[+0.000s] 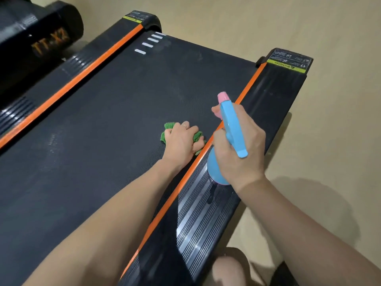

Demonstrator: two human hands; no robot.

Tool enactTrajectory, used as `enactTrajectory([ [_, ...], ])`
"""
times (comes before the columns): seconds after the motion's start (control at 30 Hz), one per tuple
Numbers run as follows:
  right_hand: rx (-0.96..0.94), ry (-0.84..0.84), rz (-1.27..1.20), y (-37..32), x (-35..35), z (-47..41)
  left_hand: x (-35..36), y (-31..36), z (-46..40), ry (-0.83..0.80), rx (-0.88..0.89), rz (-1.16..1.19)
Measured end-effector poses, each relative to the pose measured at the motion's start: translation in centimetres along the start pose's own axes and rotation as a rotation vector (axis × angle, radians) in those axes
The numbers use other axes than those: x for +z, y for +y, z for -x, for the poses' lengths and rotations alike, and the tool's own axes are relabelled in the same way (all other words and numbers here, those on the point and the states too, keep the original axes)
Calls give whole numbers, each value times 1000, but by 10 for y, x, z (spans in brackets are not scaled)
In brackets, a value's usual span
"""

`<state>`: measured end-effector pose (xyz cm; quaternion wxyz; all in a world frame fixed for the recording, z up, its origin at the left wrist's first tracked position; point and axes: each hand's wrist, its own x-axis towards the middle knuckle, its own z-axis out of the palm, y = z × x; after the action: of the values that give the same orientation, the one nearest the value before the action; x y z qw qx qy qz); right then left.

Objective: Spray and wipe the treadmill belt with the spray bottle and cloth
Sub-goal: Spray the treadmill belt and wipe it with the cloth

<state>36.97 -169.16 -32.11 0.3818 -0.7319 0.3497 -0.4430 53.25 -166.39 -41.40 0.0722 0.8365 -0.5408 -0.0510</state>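
Note:
The black treadmill belt (115,124) fills the middle of the view, with orange stripes along both sides. My left hand (181,141) presses a crumpled green cloth (169,126) flat on the belt, close to the right orange stripe. My right hand (239,141) grips a light blue spray bottle (232,129) with a pink nozzle, held above the right side rail and pointing toward the far end of the belt. The bottle's round body shows below my palm.
The ribbed black right side rail (206,203) runs under my right arm. The left rail (68,65) lies across the belt, a black motor housing (37,34) at the top left. Beige floor (329,141) surrounds the treadmill. My knee (228,269) shows at the bottom.

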Motion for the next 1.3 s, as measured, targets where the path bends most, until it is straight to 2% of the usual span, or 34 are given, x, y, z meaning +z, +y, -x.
enactTrajectory([
  [0.1, 8, -31, 1, 3, -3, -8, -6, 8, 2, -50, -130, 141],
  [0.17, -37, -58, 10, 3, -3, -9, -22, 24, 3, -22, -299, 514],
  [0.2, -52, -80, 18, 4, -4, -11, -25, 31, 4, -18, -390, 610],
  [0.27, -57, -127, 15, 8, -9, -21, -26, 34, 1, -34, -376, 544],
  [0.3, -50, -147, 6, 12, -11, -29, -25, 28, 1, -66, -287, 444],
  [0.33, -42, -152, 3, 18, -14, -38, -22, 23, -1, -138, -196, 235],
  [0.37, -32, -147, -1, 23, -16, -47, -15, 16, -4, -154, -176, 139],
  [0.43, -16, -119, -13, 33, -20, -63, 1, 5, -3, -175, -179, 133],
  [0.6, -110, -30, 24, 48, -16, -67, 12, 10, -31, 7, -79, 44],
  [0.67, -147, -3, 24, 48, -15, -68, 7, 28, -72, 5, -86, 16],
  [0.8, -77, -4, -9, 44, -17, -69, 13, 47, -112, -16, -70, 48],
  [0.9, 2, -28, 7, 38, -19, -67, 12, 39, -82, 9, -20, 1],
  [1.07, 170, -111, -15, 18, -20, -47, -5, -7, 28, -67, -9, 95],
  [1.17, 146, -148, -34, 2, -14, -18, -10, -31, 83, -67, -25, 105],
  [1.3, 129, -144, -10, -5, -8, 0, -10, -32, 88, -77, -29, 73],
])
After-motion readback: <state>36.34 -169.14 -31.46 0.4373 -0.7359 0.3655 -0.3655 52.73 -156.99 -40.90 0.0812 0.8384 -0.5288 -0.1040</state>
